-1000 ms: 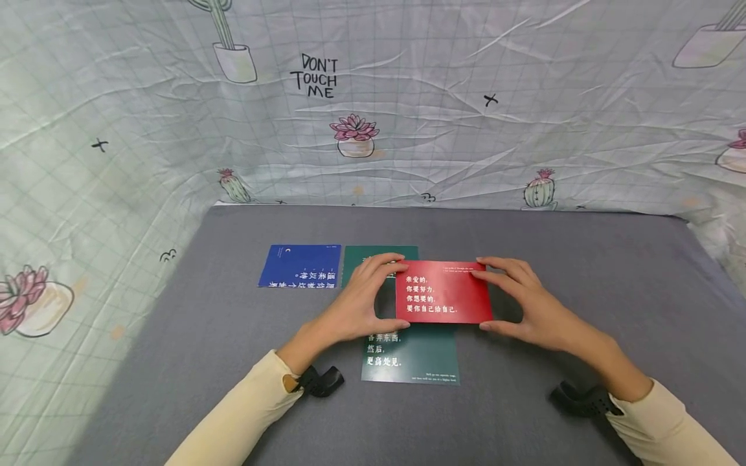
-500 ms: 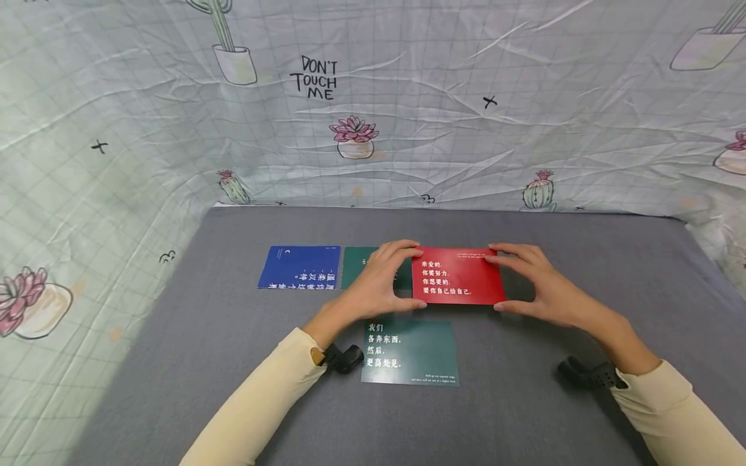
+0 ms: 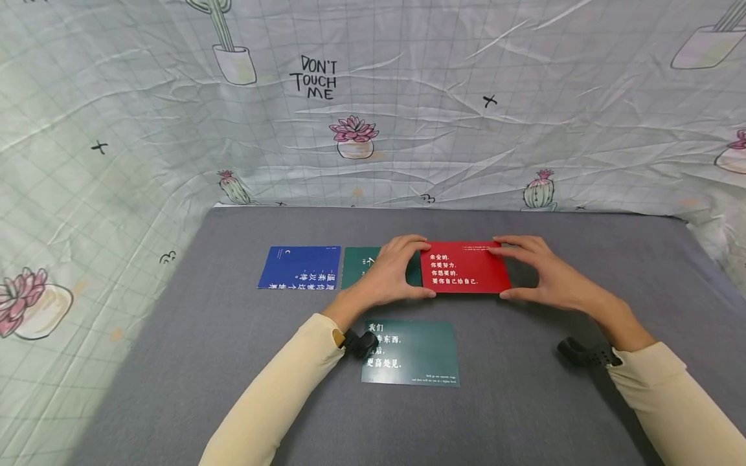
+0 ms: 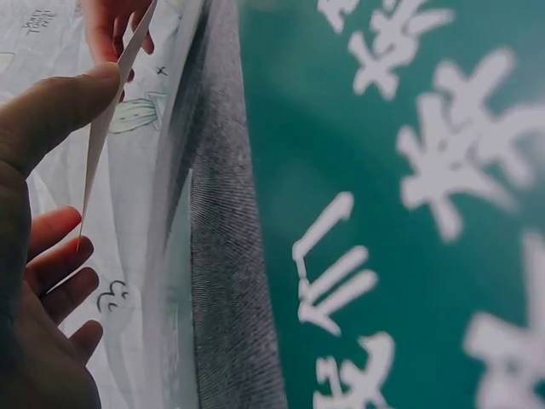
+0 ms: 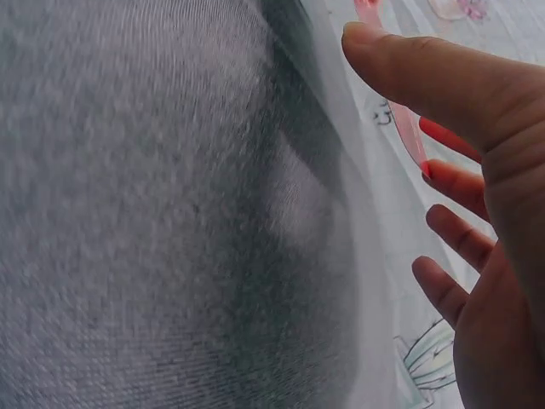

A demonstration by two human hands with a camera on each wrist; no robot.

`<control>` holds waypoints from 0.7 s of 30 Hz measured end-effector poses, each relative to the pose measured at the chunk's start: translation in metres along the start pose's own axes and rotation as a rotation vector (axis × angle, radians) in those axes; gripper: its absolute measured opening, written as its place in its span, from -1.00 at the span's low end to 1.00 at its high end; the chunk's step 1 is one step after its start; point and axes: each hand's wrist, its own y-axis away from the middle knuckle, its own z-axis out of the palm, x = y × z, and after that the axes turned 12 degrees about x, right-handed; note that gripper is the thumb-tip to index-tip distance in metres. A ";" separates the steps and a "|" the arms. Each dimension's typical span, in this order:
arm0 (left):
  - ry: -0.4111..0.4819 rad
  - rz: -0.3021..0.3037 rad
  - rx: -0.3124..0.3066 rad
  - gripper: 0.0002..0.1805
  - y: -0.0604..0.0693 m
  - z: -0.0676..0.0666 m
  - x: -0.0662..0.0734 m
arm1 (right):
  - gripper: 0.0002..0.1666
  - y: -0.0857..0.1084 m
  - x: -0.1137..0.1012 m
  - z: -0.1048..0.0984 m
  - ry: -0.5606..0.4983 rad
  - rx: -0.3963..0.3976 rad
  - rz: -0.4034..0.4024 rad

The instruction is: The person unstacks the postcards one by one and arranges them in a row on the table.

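Note:
A red card with white Chinese writing (image 3: 466,268) is held by its two short sides at the back of the table. My left hand (image 3: 387,275) grips its left edge, thumb at the near corner and fingers at the far one. The right edge is gripped likewise by my right hand (image 3: 544,278). In the left wrist view the card shows edge-on (image 4: 100,136), between thumb and fingers and apart from the table. Partly behind my left hand lies a dark green card (image 3: 357,266). Nearer, another green card (image 3: 422,353) lies flat, one corner area overlapped by the left wrist camera.
A blue card (image 3: 300,265) lies left of the back green card, with a narrow gap between them. Grey cloth (image 3: 495,401) covers the table. A pale curtain with printed cactus plants (image 3: 431,129) hangs along the back and left sides.
Both hands have carried the red card away from me and slightly right, from above the near green card to the right of the back green one. The other cards have stayed put.

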 end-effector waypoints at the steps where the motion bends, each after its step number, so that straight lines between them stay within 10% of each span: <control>1: -0.005 -0.003 -0.005 -0.11 -0.002 0.001 0.000 | -0.08 0.000 0.002 0.000 -0.002 -0.002 0.002; 21: -0.094 -0.053 -0.088 -0.12 -0.014 0.014 -0.010 | -0.15 -0.003 0.023 0.013 -0.006 -0.067 0.118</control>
